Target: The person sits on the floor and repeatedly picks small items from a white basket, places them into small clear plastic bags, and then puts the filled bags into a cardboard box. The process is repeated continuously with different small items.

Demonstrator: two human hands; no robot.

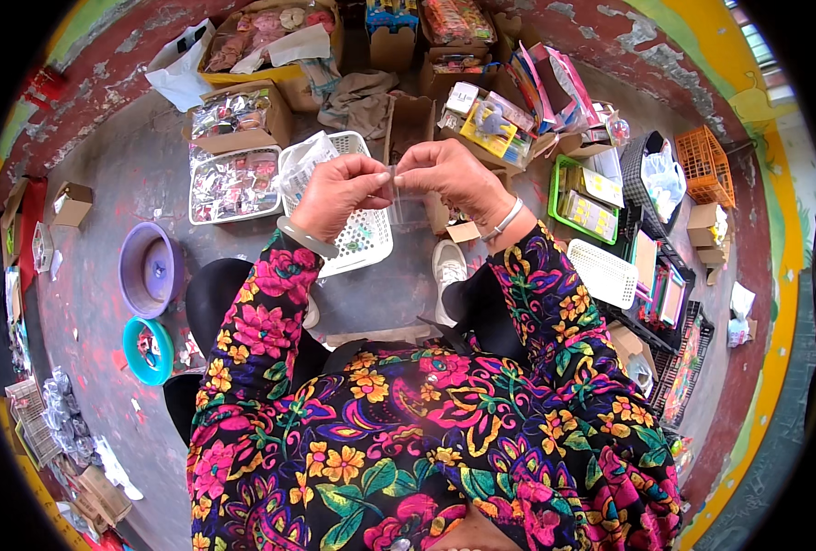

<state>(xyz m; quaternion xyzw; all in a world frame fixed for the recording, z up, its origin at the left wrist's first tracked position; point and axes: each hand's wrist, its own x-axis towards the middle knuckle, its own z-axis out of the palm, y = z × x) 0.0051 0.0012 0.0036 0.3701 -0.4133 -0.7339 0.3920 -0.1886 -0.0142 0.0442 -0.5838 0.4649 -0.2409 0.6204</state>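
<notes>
Both hands meet in front of me, fingertips almost touching. My left hand (342, 191) is closed in a pinch, and so is my right hand (454, 182). Between them they hold a small clear plastic bag (396, 204), thin and hard to make out against the floor. Whether anything is inside it cannot be seen. Below and partly behind my left hand stands a white perforated basket (371, 244), with a few small greenish items on its bottom and some clear plastic wrapping (309, 158) at its far left.
Left of the basket is a white tray (193, 207) of small packets, with a filled carton (276, 119) behind. Purple (125, 266) and turquoise (129, 354) basins stand farther left. On the right are a green tray (557, 188), a white basket (601, 275) and an orange crate (704, 170).
</notes>
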